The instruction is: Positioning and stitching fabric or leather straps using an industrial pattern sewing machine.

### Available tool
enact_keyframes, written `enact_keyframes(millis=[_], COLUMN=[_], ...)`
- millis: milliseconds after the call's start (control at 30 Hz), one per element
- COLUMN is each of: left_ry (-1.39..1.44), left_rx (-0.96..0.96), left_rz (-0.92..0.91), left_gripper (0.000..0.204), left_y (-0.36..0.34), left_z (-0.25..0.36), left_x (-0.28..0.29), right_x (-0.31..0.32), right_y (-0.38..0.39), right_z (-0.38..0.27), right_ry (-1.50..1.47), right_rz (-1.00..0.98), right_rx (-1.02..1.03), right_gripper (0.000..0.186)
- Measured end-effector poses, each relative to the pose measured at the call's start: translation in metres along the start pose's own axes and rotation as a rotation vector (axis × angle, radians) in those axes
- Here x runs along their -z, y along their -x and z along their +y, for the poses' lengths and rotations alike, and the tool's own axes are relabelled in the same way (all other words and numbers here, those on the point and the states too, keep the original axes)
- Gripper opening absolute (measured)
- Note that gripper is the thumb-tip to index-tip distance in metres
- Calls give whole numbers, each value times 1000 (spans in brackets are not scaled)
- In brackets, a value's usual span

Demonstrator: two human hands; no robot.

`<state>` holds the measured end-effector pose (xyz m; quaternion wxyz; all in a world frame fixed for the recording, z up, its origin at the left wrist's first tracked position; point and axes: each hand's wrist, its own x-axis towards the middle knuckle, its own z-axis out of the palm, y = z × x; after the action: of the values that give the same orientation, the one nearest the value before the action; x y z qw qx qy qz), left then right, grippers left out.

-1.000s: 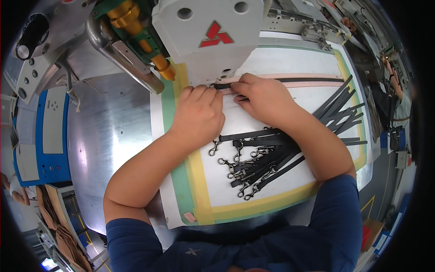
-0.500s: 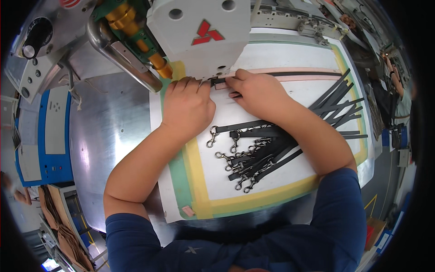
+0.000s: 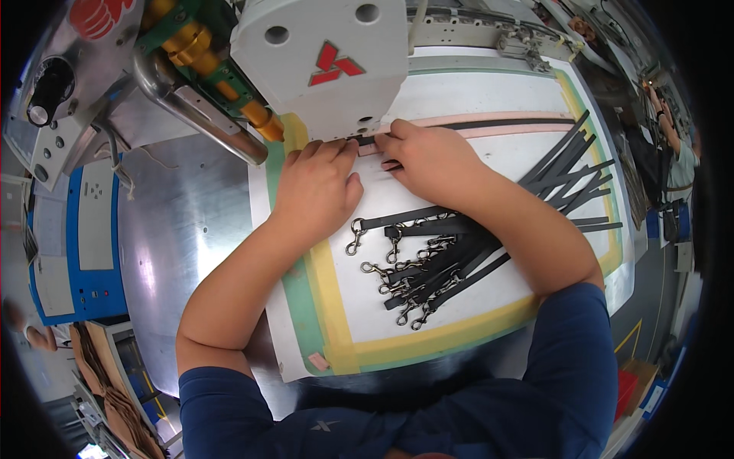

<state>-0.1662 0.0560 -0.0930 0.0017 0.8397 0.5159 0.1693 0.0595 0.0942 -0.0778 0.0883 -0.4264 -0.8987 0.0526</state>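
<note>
Right hand (image 3: 430, 163): shifted left along the black strap (image 3: 366, 141), fingers (image 3: 386, 143) now nearer the other hand.
Left hand (image 3: 315, 183): eased slightly left.
Strap between hands: less showing.

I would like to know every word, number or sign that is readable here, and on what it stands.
No words or numbers are readable.
White machine head: red three-part emblem.
Dark blue shirt: small pale crossed mark.
Grey panel, upper left: red striped marking, no legible text.
Blue box: markings too small to read.
</note>
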Motion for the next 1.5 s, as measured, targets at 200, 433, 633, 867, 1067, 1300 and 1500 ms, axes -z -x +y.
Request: enact_keyframes(millis=[200,433,633,867,1067,1300,1500], left_ry=[3,16,28,45,-30,-194,-59], left_rx=[29,23,14,16,-15,-130,-95], left_rz=[-44,-50,-42,-40,8,112,277], left_gripper=[49,50,50,50,47,41,42], left_y=[-1,-2,-1,1,0,5,7], left_z=[2,5,4,3,2,4,9], left_x=[5,6,6,7,-4,-14,-18], right_x=[1,-3,-2,-1,2,8,8], right_y=[0,1,1,0,-1,-6,-4], right_z=[-1,-1,-2,-4,-9,-21,-22], right_ry=[-6,-25,-31,-39,3,130,180], right_rz=[-14,-3,15,14,9,-27,-39], right_rx=[-11,13,8,0,10,7,28], right_gripper=[41,41,40,37,37,40,42])
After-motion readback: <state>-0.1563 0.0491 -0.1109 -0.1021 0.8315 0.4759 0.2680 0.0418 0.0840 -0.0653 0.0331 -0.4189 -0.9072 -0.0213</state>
